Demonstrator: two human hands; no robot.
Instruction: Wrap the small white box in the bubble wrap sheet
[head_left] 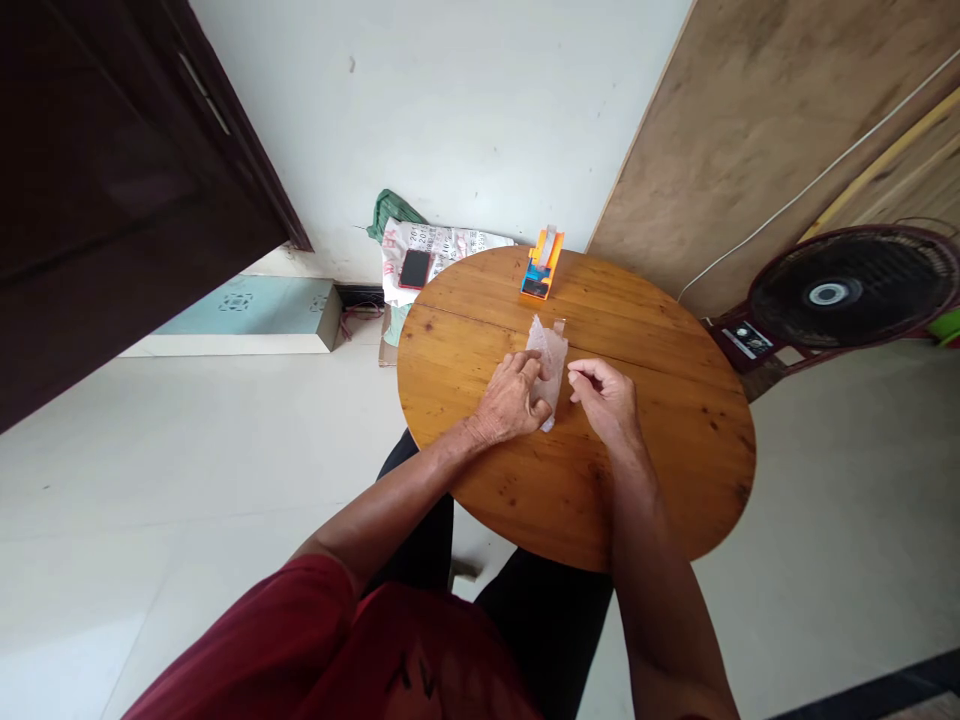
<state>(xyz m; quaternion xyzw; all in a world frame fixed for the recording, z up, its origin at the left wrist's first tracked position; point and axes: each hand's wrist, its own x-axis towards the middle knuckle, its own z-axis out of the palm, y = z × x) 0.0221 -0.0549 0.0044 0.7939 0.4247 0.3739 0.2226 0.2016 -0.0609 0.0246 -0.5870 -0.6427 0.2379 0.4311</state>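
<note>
A whitish, translucent bubble-wrap bundle [551, 350] lies on the round wooden table [465, 330]. From its top right corner a small strip of clear tape [559, 326] sticks out. My left hand [511, 395] presses on the bundle's left side, its fingers bent over the wrap and its thumb near the lower end. What is inside the wrap does not show. Just right of the bundle, my right hand [606, 397] is closed in a pinch, a little apart from the wrap. Anything between its fingertips is too small to make out.
An orange and blue tape dispenser [541, 265] stands at the table's far edge. Beyond the left edge, a dark phone [415, 269] rests on a printed white sack [450, 240]. A fan [832, 290] stands to the right. A pale box [247, 315] lies by the door.
</note>
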